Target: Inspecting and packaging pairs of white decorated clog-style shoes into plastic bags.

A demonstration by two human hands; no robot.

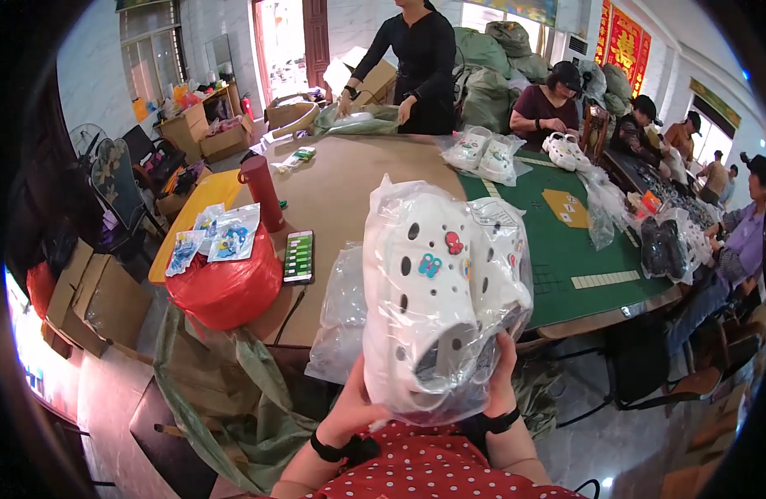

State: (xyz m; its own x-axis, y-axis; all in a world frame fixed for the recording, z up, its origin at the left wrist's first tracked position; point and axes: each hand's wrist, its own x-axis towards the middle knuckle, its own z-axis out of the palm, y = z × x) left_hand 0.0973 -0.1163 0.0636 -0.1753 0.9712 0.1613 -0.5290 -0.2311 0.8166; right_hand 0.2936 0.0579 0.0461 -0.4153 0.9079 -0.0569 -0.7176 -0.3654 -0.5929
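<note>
Got both hands closed round a clear plastic bag of white perforated foam clogs [439,291], held up dead centre: left hand [355,409] at 7 o'clock, right hand [501,370] at 5. Red plastic sack [229,287] topped with small blue-printed packets [220,234] sits at 9 o'clock.

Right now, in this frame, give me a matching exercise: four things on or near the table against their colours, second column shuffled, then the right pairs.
Things:
1. Clogs in the clear bag, held up by the left hand and right hand
2. Tall bottle
3. Table mat
4. Bulging sack at the table's left corner

Colours:
A. green
B. bright red
C. white
D. dark red

Pairs: 1-C, 2-D, 3-A, 4-B
</note>
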